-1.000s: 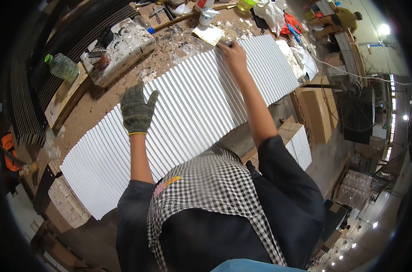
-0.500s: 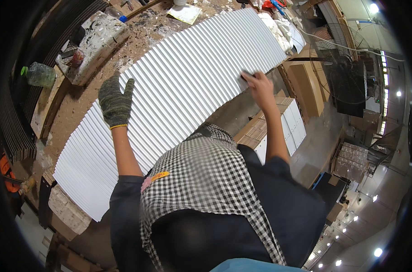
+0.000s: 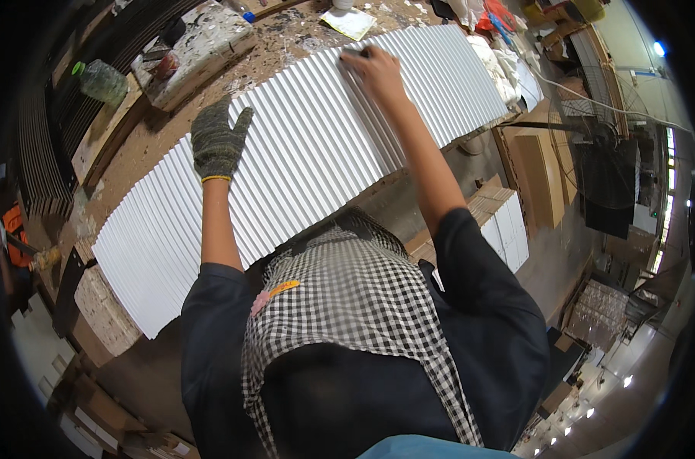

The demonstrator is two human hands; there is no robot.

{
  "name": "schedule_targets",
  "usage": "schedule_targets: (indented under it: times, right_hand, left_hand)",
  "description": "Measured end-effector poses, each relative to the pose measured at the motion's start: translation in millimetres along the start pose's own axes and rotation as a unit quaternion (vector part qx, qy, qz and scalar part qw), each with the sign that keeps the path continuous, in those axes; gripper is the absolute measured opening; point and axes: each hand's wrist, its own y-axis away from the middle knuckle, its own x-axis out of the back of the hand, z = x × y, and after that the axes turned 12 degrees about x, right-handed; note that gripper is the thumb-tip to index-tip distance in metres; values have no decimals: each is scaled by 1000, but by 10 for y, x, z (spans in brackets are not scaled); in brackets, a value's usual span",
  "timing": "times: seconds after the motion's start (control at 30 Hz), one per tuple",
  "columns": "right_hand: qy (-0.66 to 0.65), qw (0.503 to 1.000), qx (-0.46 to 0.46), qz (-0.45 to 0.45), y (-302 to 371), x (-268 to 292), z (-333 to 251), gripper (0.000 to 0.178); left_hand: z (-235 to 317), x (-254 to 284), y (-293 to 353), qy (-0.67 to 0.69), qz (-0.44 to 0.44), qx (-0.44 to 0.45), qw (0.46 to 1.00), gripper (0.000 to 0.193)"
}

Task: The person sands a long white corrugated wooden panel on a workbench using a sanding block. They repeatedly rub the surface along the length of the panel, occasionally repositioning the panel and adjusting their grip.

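A long curved row of white slats, set side by side with narrow ridges, stretches across the workbench in front of me. My left hand, in a dark grey knitted glove with a yellow cuff, lies flat on the slats by their far edge, thumb spread from the fingers. Farther right, my bare right hand is at the far edge of the row. Its fingers are bent around a small dark piece, mostly hidden and too blurred to name. A shadow of that arm falls over the slats.
Beyond the slats, the paint-spattered bench bears a stained block, a green-capped bottle and a paper sheet. Dark curved strips stand at left. White cloths lie right, near a large fan and cartons.
My right hand has swept from the near edge of the slats to the far edge, leftward and away from me. The gloved left hand stays on the slats. The whole view has shifted slightly.
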Motion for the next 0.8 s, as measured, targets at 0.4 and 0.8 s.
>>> schedule_targets:
  times: [0.4, 0.8]
  right_hand:
    - [-116, 984, 57, -121, 351, 409, 20, 33]
    - [-93, 993, -28, -73, 1722, 1361, -629, 50]
  left_hand:
    - [86, -15, -44, -15, -33, -10, 999, 76]
    - [160, 0, -66, -30, -33, -1, 999, 73]
